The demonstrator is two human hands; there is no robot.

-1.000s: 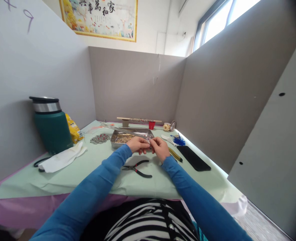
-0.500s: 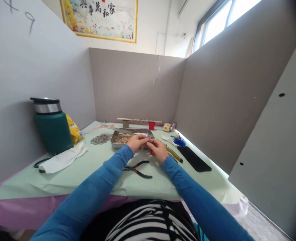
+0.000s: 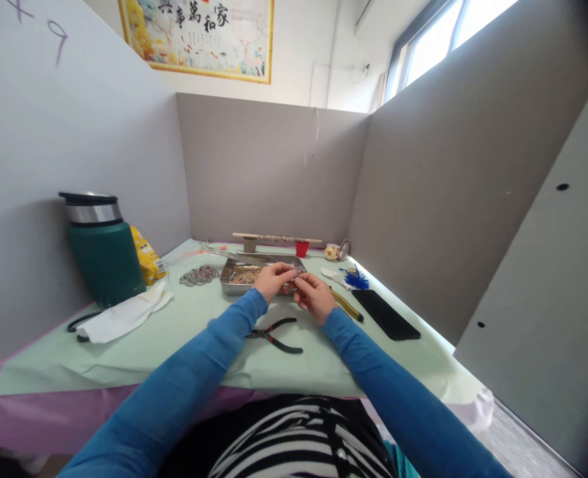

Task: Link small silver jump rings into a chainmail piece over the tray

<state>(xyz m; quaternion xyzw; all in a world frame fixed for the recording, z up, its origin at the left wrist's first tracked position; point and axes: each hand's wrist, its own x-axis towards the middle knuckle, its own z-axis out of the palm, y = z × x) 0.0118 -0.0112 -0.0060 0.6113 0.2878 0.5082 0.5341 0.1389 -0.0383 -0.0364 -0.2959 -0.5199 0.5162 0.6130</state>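
My left hand (image 3: 273, 281) and my right hand (image 3: 314, 297) meet fingertip to fingertip over the right front of a metal tray (image 3: 234, 289). Both are pinched closed on something small, too tiny to make out. Gold-coloured beads (image 3: 245, 275) lie in the tray, and a bundle of thin wires (image 3: 224, 251) rests across its back left edge. Black-handled pliers (image 3: 274, 336) lie open on the green cloth below my hands. Just right of my right hand are yellow-handled pliers (image 3: 348, 307), partly hidden by it.
A green bottle (image 3: 105, 255), white cloth (image 3: 127, 315) and yellow packet (image 3: 146, 255) stand left. Beaded pieces (image 3: 199, 275) lie beside the tray. A rod (image 3: 274, 238) spans two cups behind. Right are a blue tassel (image 3: 356, 278) and black phone-like slab (image 3: 385, 315).
My left hand has shifted very slightly to the right, and the fingers of both hands have changed their pinch a little. The things on the table have not moved.
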